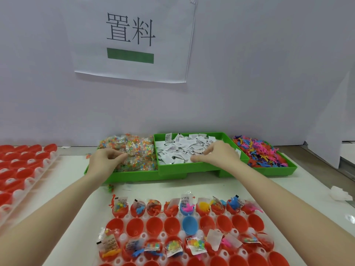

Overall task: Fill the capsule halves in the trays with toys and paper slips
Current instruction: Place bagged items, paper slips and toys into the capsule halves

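Note:
A white tray (pixel 194 235) in front of me holds rows of red capsule halves (pixel 153 226) and one blue half (pixel 189 225). The far row and a nearer row carry toys, bead packets and slips; the row between stands bare. Three green bins sit behind. My left hand (pixel 104 160) pinches at the clear bead packets (pixel 134 150) in the left bin. My right hand (pixel 217 153) reaches into the middle bin, fingers curled on the white paper slips (pixel 178 150). The right bin holds colourful rubber toys (pixel 259 152).
A second tray of red capsule halves (pixel 21 169) lies at the left. A crumpled white tissue (pixel 341 192) sits at the right edge. A paper sign (pixel 132 39) hangs on the wall behind the bins. A few loose toys (pixel 110 188) lie on the table.

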The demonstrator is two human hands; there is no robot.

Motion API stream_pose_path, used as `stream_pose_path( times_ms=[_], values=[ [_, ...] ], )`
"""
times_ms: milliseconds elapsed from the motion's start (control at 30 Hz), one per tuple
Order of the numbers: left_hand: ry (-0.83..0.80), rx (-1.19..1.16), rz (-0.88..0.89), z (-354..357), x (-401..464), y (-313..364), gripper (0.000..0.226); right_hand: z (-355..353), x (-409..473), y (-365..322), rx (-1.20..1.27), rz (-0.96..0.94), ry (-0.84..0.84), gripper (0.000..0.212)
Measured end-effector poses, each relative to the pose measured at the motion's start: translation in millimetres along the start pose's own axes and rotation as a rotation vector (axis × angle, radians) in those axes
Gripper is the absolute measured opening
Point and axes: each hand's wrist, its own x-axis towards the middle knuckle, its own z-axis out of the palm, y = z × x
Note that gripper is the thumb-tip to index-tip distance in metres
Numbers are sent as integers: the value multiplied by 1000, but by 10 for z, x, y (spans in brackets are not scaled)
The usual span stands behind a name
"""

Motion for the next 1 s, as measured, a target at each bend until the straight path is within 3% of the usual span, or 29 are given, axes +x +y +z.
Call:
stream_pose_path(
  times_ms=[67, 267, 400, 600, 1000],
  values=[
    [-5, 11, -6, 3, 1, 6, 18, -14, 29, -19, -41, 38, -40, 63],
    [-5, 16, -20, -4, -2, 9, 15, 4, 41, -15, 22, -9, -4, 23],
    [-12, 11, -21, -9, -3, 19, 15, 37, 27, 39, -9, -37, 106, 39],
    [7, -79, -44, -35, -18, 43, 16, -11, -44, 22, 50, -64, 336, 29],
    [32, -24, -102, -40, -37, 64, 27, -143, -174, -48, 36, -114, 444, 28]
  ],
)
